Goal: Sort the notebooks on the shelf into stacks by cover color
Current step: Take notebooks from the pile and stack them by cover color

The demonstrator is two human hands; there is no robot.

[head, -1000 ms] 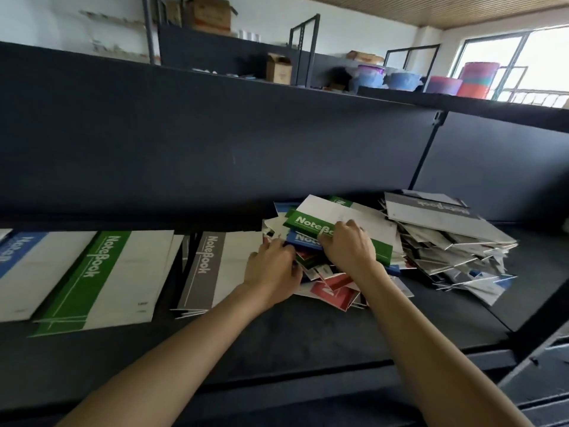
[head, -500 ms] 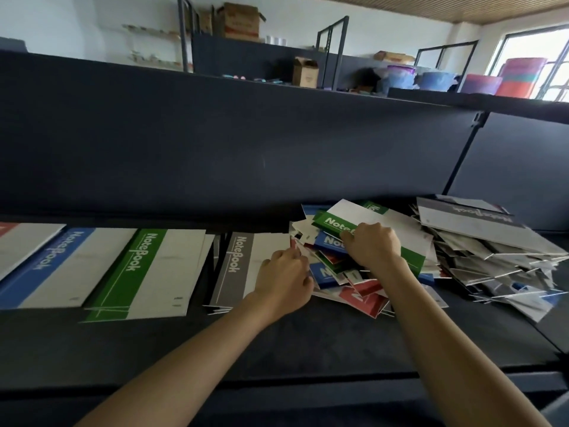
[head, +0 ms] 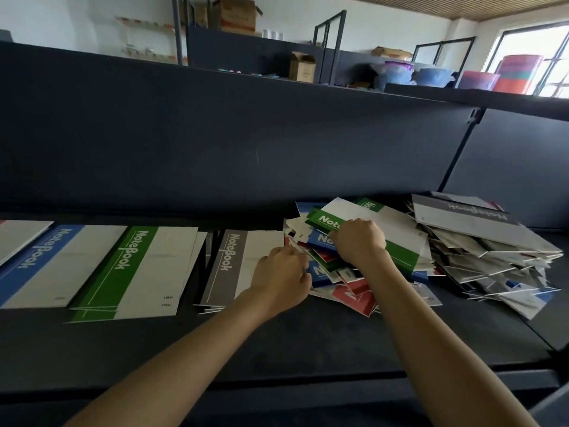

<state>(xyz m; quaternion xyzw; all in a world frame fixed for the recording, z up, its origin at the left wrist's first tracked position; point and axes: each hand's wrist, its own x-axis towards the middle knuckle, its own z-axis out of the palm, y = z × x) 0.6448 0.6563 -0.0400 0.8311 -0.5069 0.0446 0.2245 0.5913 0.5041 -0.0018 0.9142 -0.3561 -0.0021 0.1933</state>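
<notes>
A loose heap of mixed notebooks (head: 345, 285) lies on the dark shelf (head: 277, 340). My right hand (head: 358, 240) grips the top green notebook (head: 385, 229) by its near edge and tilts it up. My left hand (head: 281, 278) has its fingers curled into the heap's left side, gripping notebook edges there. Sorted stacks lie to the left: grey (head: 237, 266), green (head: 135, 269), blue (head: 46, 266), and a white-faced one (head: 18, 235) at the frame's edge.
A second messy pile (head: 486, 248) topped by a grey notebook sits at the right. The shelf's dark back panel (head: 246, 149) rises behind. An upright post (head: 458, 149) divides the bays. Boxes and plastic tubs stand on the upper level.
The view has swung left, so the stacks on the left show more. Both hands stay in the heap, the right one lifting the green notebook slightly.
</notes>
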